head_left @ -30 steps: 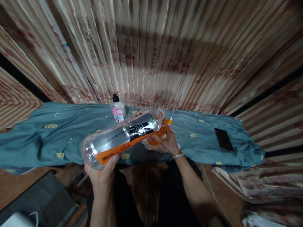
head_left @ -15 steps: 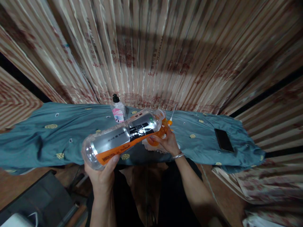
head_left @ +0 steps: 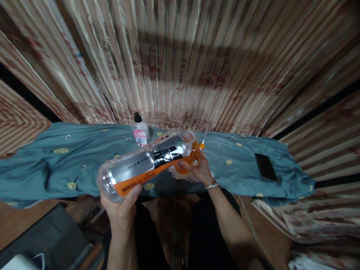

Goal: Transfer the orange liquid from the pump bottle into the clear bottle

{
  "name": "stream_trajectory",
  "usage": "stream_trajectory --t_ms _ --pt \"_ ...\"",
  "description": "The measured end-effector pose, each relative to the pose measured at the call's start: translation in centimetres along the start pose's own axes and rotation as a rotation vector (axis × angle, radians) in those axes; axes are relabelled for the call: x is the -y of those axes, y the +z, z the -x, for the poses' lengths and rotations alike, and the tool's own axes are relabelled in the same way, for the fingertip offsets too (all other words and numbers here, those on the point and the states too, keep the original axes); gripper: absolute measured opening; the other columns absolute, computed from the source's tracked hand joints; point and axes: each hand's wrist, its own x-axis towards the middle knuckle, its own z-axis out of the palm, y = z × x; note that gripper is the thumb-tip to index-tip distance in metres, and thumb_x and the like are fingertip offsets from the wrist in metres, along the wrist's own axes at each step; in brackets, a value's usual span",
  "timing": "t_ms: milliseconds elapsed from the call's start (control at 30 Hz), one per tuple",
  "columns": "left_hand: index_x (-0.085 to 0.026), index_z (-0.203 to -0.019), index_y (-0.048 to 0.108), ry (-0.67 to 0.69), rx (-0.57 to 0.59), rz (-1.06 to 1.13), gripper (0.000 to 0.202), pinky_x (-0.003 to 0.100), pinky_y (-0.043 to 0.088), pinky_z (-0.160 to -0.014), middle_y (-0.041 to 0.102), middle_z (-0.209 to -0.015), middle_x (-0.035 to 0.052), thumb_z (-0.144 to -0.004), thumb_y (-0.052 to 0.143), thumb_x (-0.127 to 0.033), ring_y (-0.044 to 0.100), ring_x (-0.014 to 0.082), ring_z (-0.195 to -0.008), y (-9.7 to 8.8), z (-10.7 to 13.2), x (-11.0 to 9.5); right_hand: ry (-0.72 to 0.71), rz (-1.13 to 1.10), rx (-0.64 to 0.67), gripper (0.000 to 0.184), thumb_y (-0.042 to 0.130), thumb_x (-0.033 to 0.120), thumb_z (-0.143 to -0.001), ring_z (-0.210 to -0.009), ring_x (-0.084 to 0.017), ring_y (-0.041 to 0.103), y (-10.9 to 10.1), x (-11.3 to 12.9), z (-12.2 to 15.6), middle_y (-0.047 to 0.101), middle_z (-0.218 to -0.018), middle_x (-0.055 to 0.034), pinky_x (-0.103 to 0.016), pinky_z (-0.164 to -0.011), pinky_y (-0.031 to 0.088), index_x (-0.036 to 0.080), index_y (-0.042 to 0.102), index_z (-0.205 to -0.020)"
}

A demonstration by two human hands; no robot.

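Note:
My left hand (head_left: 120,208) is wrapped round the base of a large clear plastic drink bottle (head_left: 140,165) with a silver and orange label. The bottle tilts with its neck up and to the right, its mouth right by an orange bottle (head_left: 193,153). My right hand (head_left: 200,167), a bangle at its wrist, closes round that orange bottle, which is partly hidden by the drink bottle. Under the orange bottle lies a crumpled whitish cloth or paper (head_left: 180,174). Just beyond it shows an orange and white pump top (head_left: 201,145) with a thin tube pointing up.
A clear bottle with a black cap and pink label (head_left: 140,135) stands at the back of the narrow cloth-covered table (head_left: 92,150). A black phone (head_left: 266,167) lies at the right. Striped curtain (head_left: 180,56) hangs close behind. A dark chair (head_left: 47,236) is at lower left.

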Motion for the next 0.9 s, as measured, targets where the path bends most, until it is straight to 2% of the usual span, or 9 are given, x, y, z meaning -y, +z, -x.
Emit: stream_trajectory --t_ms 267,700,800,900 --pt "-0.023 -0.132 0.056 0.002 0.007 -0.016 0.083 0.051 0.041 -0.106 0.060 -0.129 0.0112 -0.054 0.085 -0.024 0.057 0.0347 -0.118 -0.04 0.01 0.00 -0.003 0.020 0.002 0.066 0.073 0.064 -0.080 -0.094 -0.037 0.061 -0.06 -0.12 0.06 0.064 -0.105 -0.0097 -0.044 -0.076 0.056 0.013 0.057 -0.119" --pt "-0.023 -0.132 0.056 -0.034 -0.013 0.058 0.088 0.033 0.050 -0.091 0.066 -0.118 0.0068 -0.050 0.087 -0.021 0.064 0.0232 -0.098 0.35 0.06 -0.30 -0.028 0.019 -0.002 0.058 0.071 0.058 -0.082 -0.094 -0.035 0.061 -0.16 0.32 0.02 0.063 -0.106 -0.0081 -0.042 -0.079 0.054 0.015 0.058 -0.120" --pt "-0.021 -0.133 0.056 -0.022 -0.005 0.070 0.088 0.032 0.051 -0.089 0.067 -0.115 0.0073 -0.051 0.087 -0.022 0.065 0.0222 -0.096 0.28 0.02 -0.22 -0.015 0.017 0.004 0.058 0.071 0.058 -0.082 -0.092 -0.035 0.061 -0.15 0.26 0.02 0.063 -0.104 -0.0077 -0.042 -0.077 0.054 0.016 0.059 -0.119" --pt "-0.021 -0.133 0.056 -0.007 -0.004 0.052 0.088 0.035 0.049 -0.094 0.066 -0.118 0.0086 -0.051 0.087 -0.023 0.064 0.0244 -0.101 0.11 -0.03 -0.03 -0.017 0.002 0.005 0.059 0.073 0.059 -0.082 -0.093 -0.035 0.061 -0.12 0.11 0.06 0.063 -0.106 -0.0079 -0.042 -0.077 0.054 0.015 0.059 -0.118"
